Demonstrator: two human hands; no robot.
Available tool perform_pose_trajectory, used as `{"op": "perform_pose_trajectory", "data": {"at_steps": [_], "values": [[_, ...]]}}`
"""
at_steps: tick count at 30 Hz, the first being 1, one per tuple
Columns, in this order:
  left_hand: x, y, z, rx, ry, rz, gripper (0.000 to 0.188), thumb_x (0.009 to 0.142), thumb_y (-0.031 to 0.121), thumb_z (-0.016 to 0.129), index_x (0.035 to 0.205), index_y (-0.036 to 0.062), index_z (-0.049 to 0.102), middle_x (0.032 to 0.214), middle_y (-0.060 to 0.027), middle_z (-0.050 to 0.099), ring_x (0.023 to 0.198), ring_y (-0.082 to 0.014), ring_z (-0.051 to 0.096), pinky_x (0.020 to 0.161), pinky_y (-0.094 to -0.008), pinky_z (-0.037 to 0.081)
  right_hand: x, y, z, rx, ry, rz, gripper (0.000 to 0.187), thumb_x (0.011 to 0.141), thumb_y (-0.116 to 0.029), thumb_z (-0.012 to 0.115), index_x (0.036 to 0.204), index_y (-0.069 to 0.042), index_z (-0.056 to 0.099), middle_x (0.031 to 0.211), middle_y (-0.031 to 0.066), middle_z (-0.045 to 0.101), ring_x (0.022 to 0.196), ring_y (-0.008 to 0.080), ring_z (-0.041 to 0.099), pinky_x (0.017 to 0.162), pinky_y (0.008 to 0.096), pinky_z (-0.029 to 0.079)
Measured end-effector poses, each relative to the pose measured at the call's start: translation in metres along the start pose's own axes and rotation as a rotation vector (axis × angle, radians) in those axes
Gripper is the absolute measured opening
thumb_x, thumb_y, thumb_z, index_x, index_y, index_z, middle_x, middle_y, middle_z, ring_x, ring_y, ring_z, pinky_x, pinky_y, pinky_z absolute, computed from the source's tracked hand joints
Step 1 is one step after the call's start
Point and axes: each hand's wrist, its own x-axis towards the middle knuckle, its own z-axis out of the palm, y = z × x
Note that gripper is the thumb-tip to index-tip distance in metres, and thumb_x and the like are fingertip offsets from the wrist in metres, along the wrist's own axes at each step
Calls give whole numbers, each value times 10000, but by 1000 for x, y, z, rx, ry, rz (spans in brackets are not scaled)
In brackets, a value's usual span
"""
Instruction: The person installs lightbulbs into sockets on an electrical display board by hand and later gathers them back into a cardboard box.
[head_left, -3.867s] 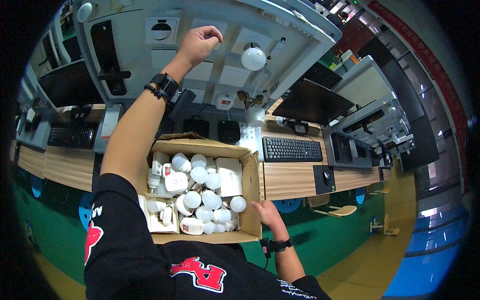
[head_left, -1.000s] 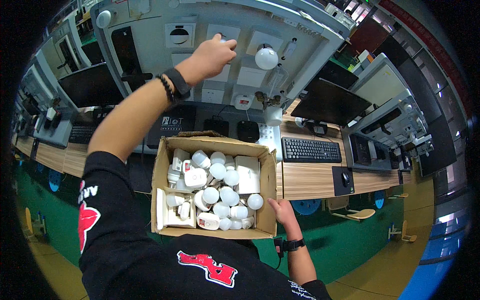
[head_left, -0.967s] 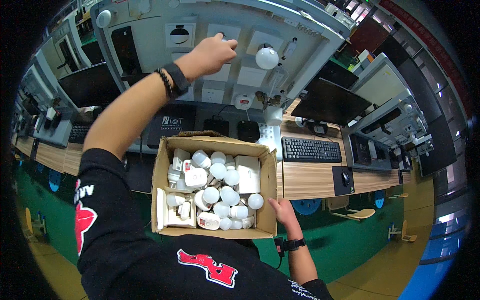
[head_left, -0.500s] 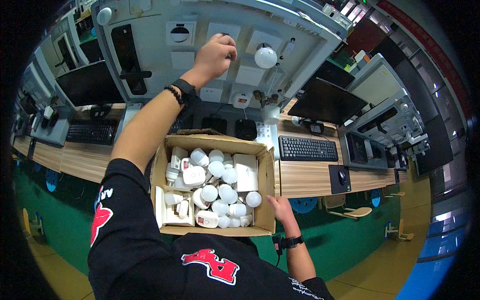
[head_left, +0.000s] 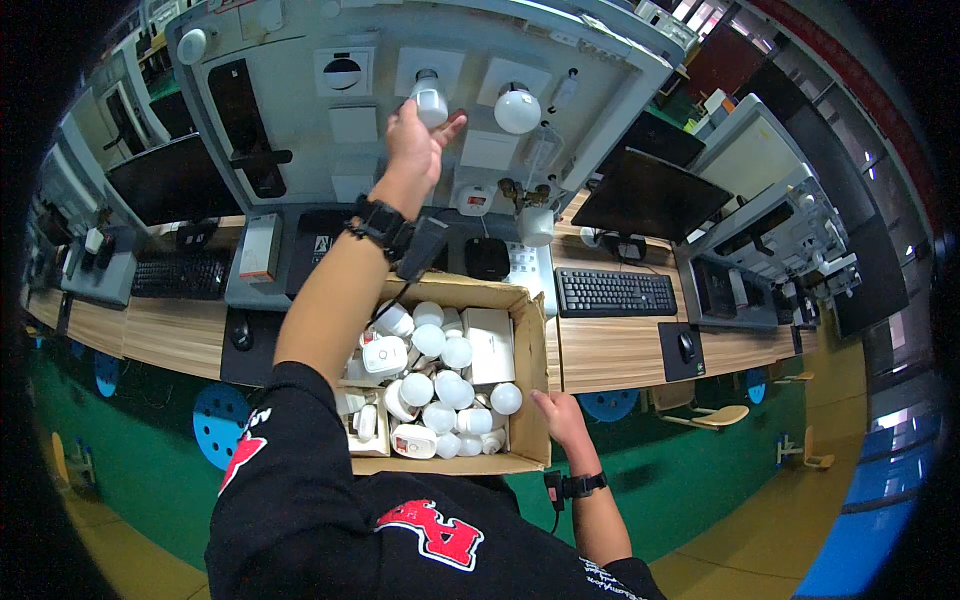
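Observation:
My left hand (head_left: pixel 414 148) is raised to the upright panel (head_left: pixel 300 120), just under a white bulb-shaped device (head_left: pixel 430 103) that hangs from a dark socket. Its fingers are spread: the fingertips reach the device's left side, while the thumb points away to the right. Lower down, my right hand (head_left: pixel 566 418) grips the right wall of an open cardboard box (head_left: pixel 537 365), thumb over the rim. White bulbs (head_left: pixel 456 392), small white devices (head_left: pixel 386 354) and a white carton (head_left: pixel 490 345) fill the box. My left forearm hides its left side.
A round white lamp (head_left: pixel 517 110) is mounted right of the socket. Below it, a white cup-shaped part (head_left: pixel 537 226) hangs from brass fittings. Monitors (head_left: pixel 655 206), a keyboard (head_left: pixel 615 294) and a mouse (head_left: pixel 686 345) stand on the wooden desk (head_left: pixel 610 360). Blue stools (head_left: pixel 222 425) are underneath.
My left hand has turned and dropped slightly, its fingers opening so the white device in the socket shows. My left arm has swung right across the box. My right hand stays on the box.

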Motion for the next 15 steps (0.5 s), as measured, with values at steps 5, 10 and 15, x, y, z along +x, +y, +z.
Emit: {"op": "perform_pose_trajectory", "data": {"at_steps": [5,10,15], "values": [[-41,29,-29,223,-118,-93,387,966,256,446,1231,-20,389,1072,-224,531,902,-294,624,764,-376,566,-2,2,-2,0,3,30,572,852,-441,546,654,96,518,567,241,462,509,292,450,527,435,352],[-84,41,-92,1153,-716,-142,344,900,170,574,1223,79,501,1106,-81,576,954,-184,586,800,-322,506,4,2,-2,-29,0,21,547,852,-422,549,680,98,542,593,257,496,527,294,478,541,424,379],[-142,36,-144,1665,-914,-63,351,837,156,634,1151,26,545,1092,-162,584,1012,-288,571,868,-359,467,5,7,-2,46,10,7,597,841,-469,555,667,102,551,647,299,527,613,417,540,588,469,412]]}}
